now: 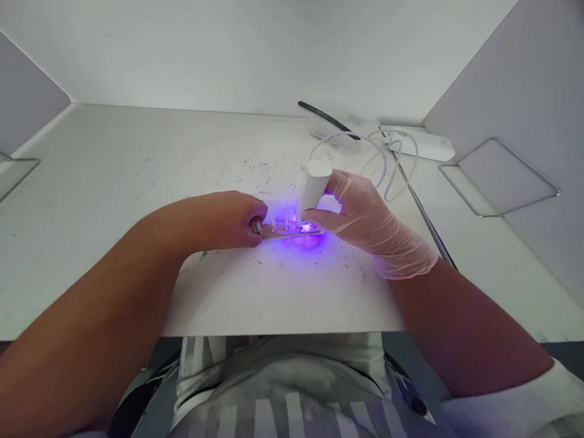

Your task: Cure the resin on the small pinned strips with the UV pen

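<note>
My bare left hand (223, 219) is closed on the left end of a narrow, flat strip (294, 235) at the middle of the table. Several small clear upright pieces (287, 225) stand in a row along the strip. In my right hand (365, 222), covered by a thin translucent glove, is a white handheld UV lamp (317, 175). Its lower end points down over the right part of the strip, and violet light spreads around it. Whether the lamp touches the pieces, I cannot tell. My left fingers hide the strip's left end.
A white cable (384, 164) loops behind my right hand near a long white device (424, 145). A dark thin bar (326, 118) lies by a clear plastic bag (337, 139). Dark specks dot the white table (114, 158). A wire frame (502, 216) projects at right.
</note>
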Tool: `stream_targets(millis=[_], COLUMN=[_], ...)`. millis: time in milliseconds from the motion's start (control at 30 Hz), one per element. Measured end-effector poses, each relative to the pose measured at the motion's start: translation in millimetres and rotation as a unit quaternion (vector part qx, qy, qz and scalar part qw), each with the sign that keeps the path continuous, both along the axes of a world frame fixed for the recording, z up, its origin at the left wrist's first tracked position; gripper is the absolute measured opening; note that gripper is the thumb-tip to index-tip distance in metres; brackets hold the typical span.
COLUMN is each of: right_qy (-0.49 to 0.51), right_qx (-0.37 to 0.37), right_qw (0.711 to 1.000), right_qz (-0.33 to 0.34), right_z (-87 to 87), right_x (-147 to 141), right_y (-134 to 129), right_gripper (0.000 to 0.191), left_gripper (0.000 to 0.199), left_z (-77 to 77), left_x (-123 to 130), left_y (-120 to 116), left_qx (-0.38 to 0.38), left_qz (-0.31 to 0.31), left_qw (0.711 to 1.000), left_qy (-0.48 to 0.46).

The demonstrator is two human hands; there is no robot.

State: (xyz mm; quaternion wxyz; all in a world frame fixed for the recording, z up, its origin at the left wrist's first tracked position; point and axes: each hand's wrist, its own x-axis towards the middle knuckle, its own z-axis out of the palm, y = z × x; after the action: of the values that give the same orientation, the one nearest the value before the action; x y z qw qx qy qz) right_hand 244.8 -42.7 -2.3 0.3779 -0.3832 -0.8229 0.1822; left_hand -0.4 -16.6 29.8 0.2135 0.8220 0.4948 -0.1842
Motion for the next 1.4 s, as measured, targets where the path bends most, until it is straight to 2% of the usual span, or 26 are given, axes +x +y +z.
stream_targets(millis=[833,1400], right_qy=[0.003,0.011], right_qx=[0.001,-0.006], right_qw=[1.0,1.0], right_qz=[0.005,0.007], right_z=[-0.8,1.1], right_x=[1.2,0.4], right_y=[0.6,-0.4], right_gripper=[0.009,0.008], left_gripper=[0.007,0.008], left_z=[-4.5,-2.4], left_x=[-3.8,-2.5], left_y=[2.0,1.1], left_qx=[0.005,0.003], left_qz=[-0.007,-0.001], left_qw=[1.0,1.0], left_qy=[-0.012,-0.009])
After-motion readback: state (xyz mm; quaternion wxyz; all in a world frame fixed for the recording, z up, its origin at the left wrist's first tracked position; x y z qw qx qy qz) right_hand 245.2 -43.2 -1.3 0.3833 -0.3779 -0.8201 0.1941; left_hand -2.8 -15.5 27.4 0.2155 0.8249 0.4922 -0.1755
